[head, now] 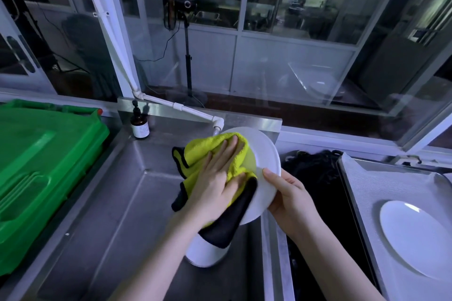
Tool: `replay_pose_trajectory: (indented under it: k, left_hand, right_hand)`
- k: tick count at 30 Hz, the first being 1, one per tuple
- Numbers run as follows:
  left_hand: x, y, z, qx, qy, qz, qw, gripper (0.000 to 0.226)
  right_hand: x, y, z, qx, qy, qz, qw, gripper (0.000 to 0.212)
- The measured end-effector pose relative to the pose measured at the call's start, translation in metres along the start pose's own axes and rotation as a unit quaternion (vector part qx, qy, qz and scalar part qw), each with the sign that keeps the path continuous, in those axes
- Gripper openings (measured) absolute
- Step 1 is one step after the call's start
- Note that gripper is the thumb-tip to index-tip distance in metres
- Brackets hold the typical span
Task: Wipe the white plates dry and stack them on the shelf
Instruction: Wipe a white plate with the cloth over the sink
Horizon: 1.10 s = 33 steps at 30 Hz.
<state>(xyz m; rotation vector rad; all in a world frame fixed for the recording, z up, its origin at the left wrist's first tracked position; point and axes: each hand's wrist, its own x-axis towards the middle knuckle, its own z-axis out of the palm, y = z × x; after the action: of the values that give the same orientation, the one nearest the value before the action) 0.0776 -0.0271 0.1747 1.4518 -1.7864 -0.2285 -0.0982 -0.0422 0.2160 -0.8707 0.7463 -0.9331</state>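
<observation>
I hold a white plate (265,159) tilted on edge over the steel sink. My right hand (289,199) grips its right rim, thumb on the face. My left hand (217,178) lies flat with straight fingers on a yellow-green cloth with black edging (203,151), pressing it against the plate's face. The cloth hangs down over more white plates (205,253) standing low in the sink, partly hidden by my left forearm. Another white plate (415,237) lies flat on the metal shelf tray (367,178) at the right.
The sink basin (117,203) fills the middle. A white tap pipe (195,112) ends just behind the held plate. A brown pump bottle (140,124) stands on the sink's back ledge. A green plastic crate (41,171) sits at left. A dark gap (318,178) separates sink and tray.
</observation>
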Motion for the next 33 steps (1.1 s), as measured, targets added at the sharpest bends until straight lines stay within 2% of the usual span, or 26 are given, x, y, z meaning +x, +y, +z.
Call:
replay_pose_trajectory:
  k: [2,4,5,11,14,16,20,24,30,33]
  left_hand:
    - [0.005,-0.015,-0.008,-0.045,0.030,-0.057,0.997,0.063]
    - [0.003,-0.024,-0.012,-0.151,0.054,-0.141,0.977,0.064]
    - [-0.001,-0.025,-0.013,-0.186,0.061,-0.155,0.968,0.064]
    - [-0.034,0.000,-0.001,-0.174,0.113,-0.100,0.973,0.064]
    - [-0.051,0.014,0.014,-0.042,0.107,-0.058,0.992,0.064]
    - [-0.054,0.025,0.024,0.041,0.075,-0.025,0.996,0.065]
    - [-0.038,0.038,0.025,0.136,0.024,0.052,0.989,0.068]
    - [-0.036,0.026,0.015,0.114,0.003,0.062,0.991,0.069]
    - [-0.048,-0.004,0.007,-0.026,0.030,-0.055,0.998,0.069]
    - [-0.032,-0.002,0.007,-0.048,0.027,-0.053,0.997,0.061]
  right_hand:
    - [-0.002,-0.004,-0.001,-0.001,0.000,-0.005,1.000,0.029]
    - [-0.001,-0.011,-0.003,-0.002,0.001,-0.014,1.000,0.033]
    - [0.001,-0.014,-0.003,-0.002,0.003,-0.016,1.000,0.033]
    - [0.009,-0.015,-0.004,0.054,0.035,-0.015,0.998,0.039]
    - [0.014,-0.013,0.000,0.080,0.078,-0.010,0.994,0.045]
    - [0.017,-0.009,0.008,0.093,0.094,0.000,0.991,0.047]
    - [0.018,0.002,0.016,0.121,0.078,0.032,0.989,0.047]
    - [0.020,-0.008,0.010,0.119,0.074,0.015,0.990,0.046]
    - [0.015,-0.021,-0.004,0.091,0.079,-0.025,0.992,0.043]
    - [0.010,-0.019,0.000,0.046,0.074,-0.018,0.996,0.038]
